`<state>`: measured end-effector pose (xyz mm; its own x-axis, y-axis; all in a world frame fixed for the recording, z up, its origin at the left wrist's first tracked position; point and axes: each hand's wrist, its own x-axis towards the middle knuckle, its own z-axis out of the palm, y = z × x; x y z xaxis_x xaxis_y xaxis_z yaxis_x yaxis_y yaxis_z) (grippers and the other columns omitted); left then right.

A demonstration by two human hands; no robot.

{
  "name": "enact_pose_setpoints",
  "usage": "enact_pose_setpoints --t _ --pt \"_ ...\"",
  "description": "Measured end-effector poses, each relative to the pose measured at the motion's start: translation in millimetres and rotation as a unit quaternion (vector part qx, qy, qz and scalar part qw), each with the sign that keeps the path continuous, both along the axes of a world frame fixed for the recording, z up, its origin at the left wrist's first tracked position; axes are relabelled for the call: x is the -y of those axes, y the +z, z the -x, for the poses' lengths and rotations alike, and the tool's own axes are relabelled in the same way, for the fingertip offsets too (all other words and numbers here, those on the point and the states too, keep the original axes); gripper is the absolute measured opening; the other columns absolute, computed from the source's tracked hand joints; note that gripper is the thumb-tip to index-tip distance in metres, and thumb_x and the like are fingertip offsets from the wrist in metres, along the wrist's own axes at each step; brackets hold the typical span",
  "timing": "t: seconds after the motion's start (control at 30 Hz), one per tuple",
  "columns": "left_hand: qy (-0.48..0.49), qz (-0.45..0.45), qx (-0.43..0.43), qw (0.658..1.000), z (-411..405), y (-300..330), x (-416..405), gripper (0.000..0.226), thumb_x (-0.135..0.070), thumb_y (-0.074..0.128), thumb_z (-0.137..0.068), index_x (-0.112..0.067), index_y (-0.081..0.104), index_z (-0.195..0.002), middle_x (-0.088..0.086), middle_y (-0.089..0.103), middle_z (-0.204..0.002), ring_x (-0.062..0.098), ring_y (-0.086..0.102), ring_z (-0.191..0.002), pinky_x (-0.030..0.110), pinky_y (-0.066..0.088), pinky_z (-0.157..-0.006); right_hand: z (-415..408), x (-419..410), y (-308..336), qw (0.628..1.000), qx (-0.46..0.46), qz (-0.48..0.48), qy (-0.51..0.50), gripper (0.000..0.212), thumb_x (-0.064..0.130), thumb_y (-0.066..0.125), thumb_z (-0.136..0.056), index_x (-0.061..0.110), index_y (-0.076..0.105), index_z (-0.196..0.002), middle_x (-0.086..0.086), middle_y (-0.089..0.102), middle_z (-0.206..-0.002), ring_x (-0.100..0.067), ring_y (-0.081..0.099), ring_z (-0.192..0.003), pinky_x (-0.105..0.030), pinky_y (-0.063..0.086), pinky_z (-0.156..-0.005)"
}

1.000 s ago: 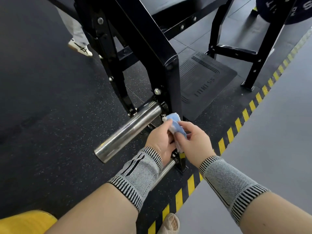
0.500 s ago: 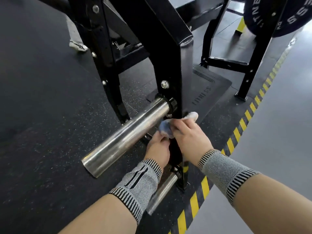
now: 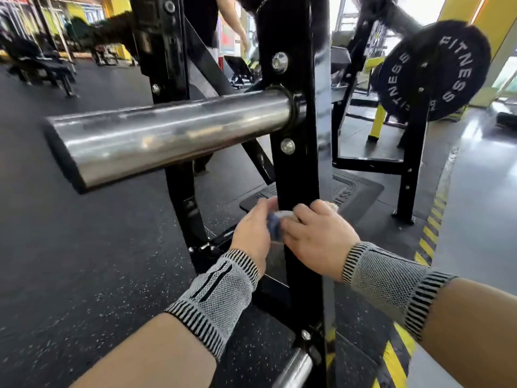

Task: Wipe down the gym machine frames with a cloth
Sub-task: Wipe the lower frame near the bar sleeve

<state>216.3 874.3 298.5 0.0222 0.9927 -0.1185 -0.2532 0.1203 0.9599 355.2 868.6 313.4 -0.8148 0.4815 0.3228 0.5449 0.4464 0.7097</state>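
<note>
Cloth (image 3: 275, 222): soft, light, bunched against the black post (image 3: 296, 169), below the steel bar (image 3: 167, 135).
Left hand (image 3: 253, 233): pinches it.
Right hand (image 3: 319, 236): presses it, fingers round the post.
Hold: likely best kept wadded.

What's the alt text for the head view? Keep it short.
Two hands, left hand and right hand, hold a blue-and-white cloth against a black upright post of a gym machine, below a chrome weight peg sticking out to the left. A black weight plate hangs on a rack behind.
</note>
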Motion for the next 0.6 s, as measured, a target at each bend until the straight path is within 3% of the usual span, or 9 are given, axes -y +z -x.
enact_pose_setpoints --t 0.07,0.2,0.23,0.33,0.43,0.53,0.6 --pt "0.006 -0.034 -0.023 0.999 2 -3 -4 0.034 -0.042 0.038 -0.099 -0.032 0.07 -0.097 -0.003 0.071 -0.11 0.015 0.067 -0.099 0.032 0.053 -0.076 1 -7 10 1.0 0.001 -0.026 0.015 0.016 0.027 0.059 -0.075 0.018 0.073 -0.077 0.002 0.063 -0.083 -0.024 0.047 -0.076 -0.036 0.025 -0.069" --pt "-0.003 -0.069 0.0 0.998 5 -1 -3 0.038 -0.043 0.039 -0.1 -0.023 0.07 -0.096 -0.005 0.074 -0.098 0.003 0.069 -0.08 0.021 0.052 -0.061 17 -20 56 0.982 -0.109 -0.148 -0.053 0.025 0.026 0.045 -0.083 0.018 0.069 -0.078 0.005 0.063 -0.087 -0.024 0.04 -0.083 -0.036 0.024 -0.068" --pt "-0.008 -0.065 0.003 0.998 4 -1 -2 0.038 -0.043 0.039 -0.1 -0.02 0.069 -0.096 -0.004 0.074 -0.099 0.004 0.069 -0.084 0.021 0.051 -0.062 18 -19 53 0.983 -0.095 -0.146 -0.059 0.027 0.027 0.044 -0.082 0.019 0.069 -0.078 0.006 0.063 -0.087 -0.024 0.042 -0.083 -0.036 0.024 -0.068" --pt "0.008 -0.048 -0.013 0.999 4 -3 -2 0.046 -0.055 0.041 -0.093 -0.019 0.067 -0.104 0.003 0.072 -0.108 0.018 0.065 -0.104 0.036 0.048 -0.085 7 -8 23 0.996 0.005 -0.091 -0.012 0.029 0.028 0.043 -0.079 0.021 0.071 -0.075 0.006 0.062 -0.084 -0.023 0.049 -0.078 -0.035 0.028 -0.063" --pt "0.018 -0.085 -0.059 0.994 3 2 -4 0.056 -0.068 0.037 -0.079 -0.034 0.065 -0.114 -0.002 0.067 -0.118 0.014 0.059 -0.112 0.048 0.041 -0.104 -1 -11 48 0.994 -0.028 -0.102 0.008 0.03 0.023 0.042 -0.083 0.017 0.071 -0.078 0.004 0.064 -0.087 -0.024 0.049 -0.079 -0.035 0.035 -0.063" --pt "0.023 -0.113 -0.036 0.993 -2 5 -5 0.042 -0.059 0.038 -0.091 -0.036 0.067 -0.112 -0.014 0.069 -0.111 0.006 0.061 -0.109 0.04 0.044 -0.099 4 -18 70 0.976 -0.153 -0.153 -0.003 0.027 0.019 0.045 -0.084 0.013 0.071 -0.086 0.001 0.065 -0.094 -0.025 0.041 -0.084 -0.036 0.04 -0.065" --pt "0.019 -0.116 -0.018 0.993 -3 1 -5 0.035 -0.046 0.036 -0.1 -0.036 0.069 -0.1 -0.011 0.072 -0.105 0.006 0.064 -0.103 0.035 0.047 -0.087 2 -16 47 0.976 -0.165 -0.14 0.01 0.024 0.02 0.047 -0.083 0.013 0.07 -0.086 0.0 0.064 -0.09 -0.024 0.038 -0.084 -0.036 0.043 -0.064"
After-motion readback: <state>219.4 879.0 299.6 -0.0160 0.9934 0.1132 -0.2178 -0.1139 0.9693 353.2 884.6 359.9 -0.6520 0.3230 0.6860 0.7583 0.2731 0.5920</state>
